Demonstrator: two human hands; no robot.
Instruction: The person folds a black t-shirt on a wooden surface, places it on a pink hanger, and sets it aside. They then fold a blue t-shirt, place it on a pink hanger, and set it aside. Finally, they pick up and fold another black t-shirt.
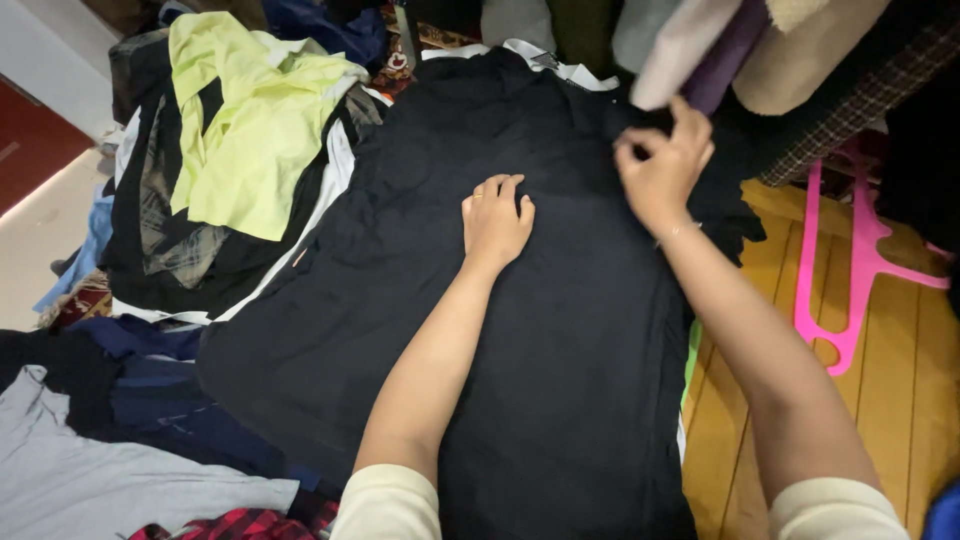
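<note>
wooden floor (pixel 905 400), bare planks at right, pink hanger (pixel 860 265) lying on it. clothing heap fills the left and centre. item one: black garment (pixel 480 330), spread flat in the middle, its right edge overhanging the floor and its left edge crowded by a yellow-green shirt (pixel 250 130), navy cloth (pixel 150 390) and grey fabric (pixel 80 470). our left hand (pixel 495 220) lies palm down on it, fingers close together and flat. our right hand (pixel 662 165) pinches the garment's upper right edge, thumb meeting fingertips, just below hanging clothes (pixel 760 50). open room: floor side only.
</note>
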